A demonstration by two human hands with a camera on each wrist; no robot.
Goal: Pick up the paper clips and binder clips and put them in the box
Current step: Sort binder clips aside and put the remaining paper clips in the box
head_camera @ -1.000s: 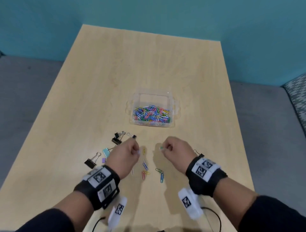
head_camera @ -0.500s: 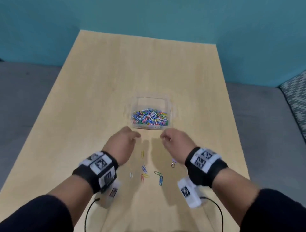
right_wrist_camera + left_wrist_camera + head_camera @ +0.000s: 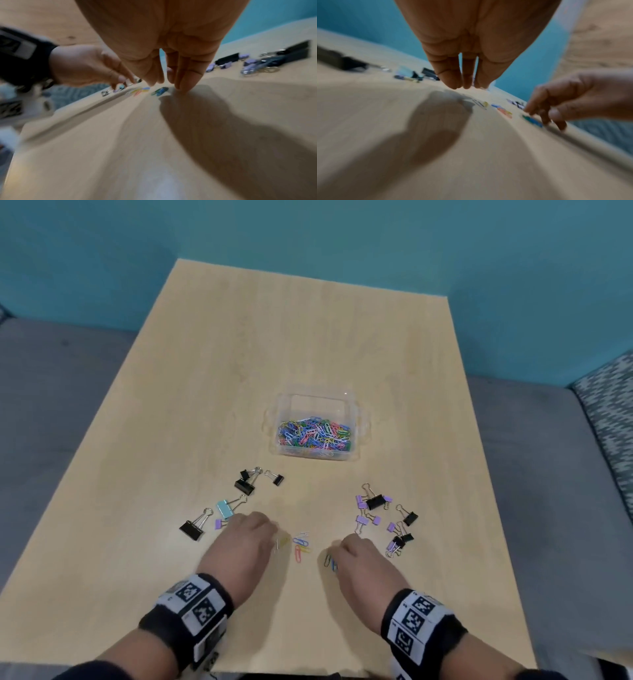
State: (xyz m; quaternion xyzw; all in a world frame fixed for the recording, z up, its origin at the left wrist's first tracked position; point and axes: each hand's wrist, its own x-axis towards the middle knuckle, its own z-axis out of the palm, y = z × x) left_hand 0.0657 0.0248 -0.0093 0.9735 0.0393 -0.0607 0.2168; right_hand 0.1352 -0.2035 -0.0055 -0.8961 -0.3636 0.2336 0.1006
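Many multicoloured paper clips (image 3: 313,434) fill the clear plastic box (image 3: 359,419).

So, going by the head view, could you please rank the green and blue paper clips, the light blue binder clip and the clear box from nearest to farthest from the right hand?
From the right hand:
1. Green and blue paper clips, right at its fingertips, on its left.
2. Light blue binder clip, across the table beyond the left hand.
3. Clear box, farther up the table, mid-table.

Both hands are now back from the box (image 3: 317,405); the left hand (image 3: 245,542) and right hand (image 3: 359,563) reach down to the loose paper clips (image 3: 301,546).
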